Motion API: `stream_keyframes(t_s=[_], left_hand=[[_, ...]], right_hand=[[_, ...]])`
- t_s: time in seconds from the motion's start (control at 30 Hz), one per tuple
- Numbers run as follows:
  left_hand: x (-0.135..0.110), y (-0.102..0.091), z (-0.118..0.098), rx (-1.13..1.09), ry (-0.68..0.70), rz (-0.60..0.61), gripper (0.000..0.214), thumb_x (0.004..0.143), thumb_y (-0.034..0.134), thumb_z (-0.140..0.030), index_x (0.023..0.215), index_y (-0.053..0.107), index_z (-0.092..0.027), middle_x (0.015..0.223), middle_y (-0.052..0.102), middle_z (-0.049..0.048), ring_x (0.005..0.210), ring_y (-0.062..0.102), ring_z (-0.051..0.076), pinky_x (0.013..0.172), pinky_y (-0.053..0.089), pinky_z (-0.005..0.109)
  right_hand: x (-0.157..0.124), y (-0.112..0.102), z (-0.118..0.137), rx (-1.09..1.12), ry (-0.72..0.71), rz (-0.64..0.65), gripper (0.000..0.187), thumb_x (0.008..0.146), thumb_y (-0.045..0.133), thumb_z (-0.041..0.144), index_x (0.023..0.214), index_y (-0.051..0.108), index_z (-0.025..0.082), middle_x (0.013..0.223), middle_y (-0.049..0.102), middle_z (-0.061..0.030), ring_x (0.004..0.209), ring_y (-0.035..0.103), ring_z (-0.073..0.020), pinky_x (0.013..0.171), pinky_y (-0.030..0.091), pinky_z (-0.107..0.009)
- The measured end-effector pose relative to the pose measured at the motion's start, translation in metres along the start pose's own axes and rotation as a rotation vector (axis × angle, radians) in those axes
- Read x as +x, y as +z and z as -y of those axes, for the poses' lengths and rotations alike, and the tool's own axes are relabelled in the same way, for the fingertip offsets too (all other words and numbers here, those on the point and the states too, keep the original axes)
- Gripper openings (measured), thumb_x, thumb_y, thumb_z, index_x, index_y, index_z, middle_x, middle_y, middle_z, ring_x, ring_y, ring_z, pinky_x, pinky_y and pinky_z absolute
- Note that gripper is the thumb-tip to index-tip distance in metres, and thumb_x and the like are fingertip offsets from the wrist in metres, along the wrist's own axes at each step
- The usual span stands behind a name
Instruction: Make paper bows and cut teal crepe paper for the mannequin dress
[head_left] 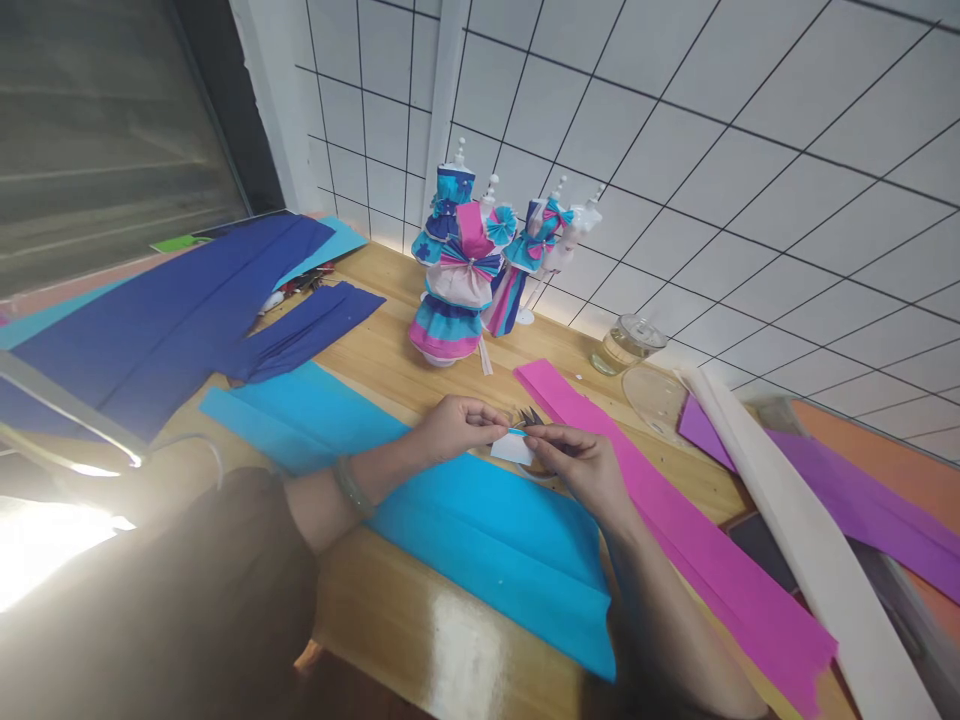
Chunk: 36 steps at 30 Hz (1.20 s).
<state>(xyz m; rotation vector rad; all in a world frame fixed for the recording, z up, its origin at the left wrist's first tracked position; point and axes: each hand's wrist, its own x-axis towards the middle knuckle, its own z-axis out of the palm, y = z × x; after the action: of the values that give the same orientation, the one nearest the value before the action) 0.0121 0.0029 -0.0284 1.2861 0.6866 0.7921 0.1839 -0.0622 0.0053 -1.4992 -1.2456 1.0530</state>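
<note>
As both hands meet above the wooden table (390, 360), a small paper piece (513, 448) is held between them.
Seen from beside the table: the left hand (456, 425), fingers pressed together, pinches the piece's left edge. The right hand (586, 468) pinches its right edge between thumb and forefinger. The piece, white with a cyan upper edge, sits just above the cyan crepe sheet (487, 540) and near the pink strip (675, 530). Something dark and spiky (529, 415) shows just behind it; what it is cannot be told. The piece looks very light, thin and soft, and would likely crease or tear under a hard pull. It is best taken lightly at its edges with the fingertips. Behind stand small dress forms (457, 270) in paper costumes and a glass jar (626, 345).
</note>
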Motion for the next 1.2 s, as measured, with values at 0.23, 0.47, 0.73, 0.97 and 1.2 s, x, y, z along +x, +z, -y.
stream_keyframes(t_s=[0.23,0.47,0.73,0.97,1.2], left_hand=[[0.0012,-0.0017,0.0016,0.003,0.024,0.006,0.024,0.065,0.067,-0.027,0.082,0.062,-0.011,0.067,0.063,0.0024,0.06,0.056,0.009,0.059,0.043,0.02],[-0.0001,0.0004,-0.0018,0.0,0.033,0.003,0.02,0.065,0.065,-0.025,0.079,0.065,-0.01,0.072,0.065,0.004,0.064,0.057,0.009,0.06,0.043,0.02],[0.0012,0.0017,0.0012,0.002,0.023,0.009,0.027,0.061,0.069,-0.024,0.083,0.064,-0.01,0.065,0.063,0.0013,0.058,0.054,0.008,0.056,0.042,0.018],[0.0015,0.0,0.0025,0.022,0.046,0.001,0.027,0.06,0.07,-0.025,0.081,0.065,-0.01,0.063,0.06,0.0,0.057,0.052,0.007,0.054,0.04,0.018],[0.0017,0.0014,0.0005,0.001,0.025,-0.024,0.025,0.059,0.07,-0.024,0.079,0.065,-0.01,0.064,0.061,0.0004,0.058,0.053,0.007,0.057,0.042,0.019]], right_hand=[[0.0005,0.0004,-0.0021,-0.03,-0.083,0.027,0.023,0.065,0.068,0.037,0.076,0.068,0.016,0.06,0.062,-0.0022,0.05,0.052,-0.0099,0.047,0.042,-0.021],[-0.0014,0.0014,0.0026,-0.009,-0.023,0.044,0.028,0.063,0.069,0.037,0.08,0.067,0.015,0.064,0.062,-0.0022,0.052,0.053,-0.0099,0.049,0.043,-0.022],[0.0,0.0055,-0.0006,0.003,-0.014,0.021,0.037,0.06,0.071,0.04,0.084,0.064,0.013,0.058,0.056,0.0009,0.048,0.05,-0.0089,0.045,0.041,-0.022],[-0.0005,0.0046,-0.003,-0.045,-0.027,0.014,0.04,0.061,0.069,0.042,0.089,0.065,0.012,0.06,0.057,-0.0004,0.05,0.051,-0.0106,0.047,0.044,-0.024],[0.0,0.0034,-0.0023,-0.244,-0.144,-0.015,0.033,0.068,0.063,0.04,0.086,0.068,0.013,0.07,0.063,-0.006,0.056,0.054,-0.0135,0.048,0.043,-0.025]])
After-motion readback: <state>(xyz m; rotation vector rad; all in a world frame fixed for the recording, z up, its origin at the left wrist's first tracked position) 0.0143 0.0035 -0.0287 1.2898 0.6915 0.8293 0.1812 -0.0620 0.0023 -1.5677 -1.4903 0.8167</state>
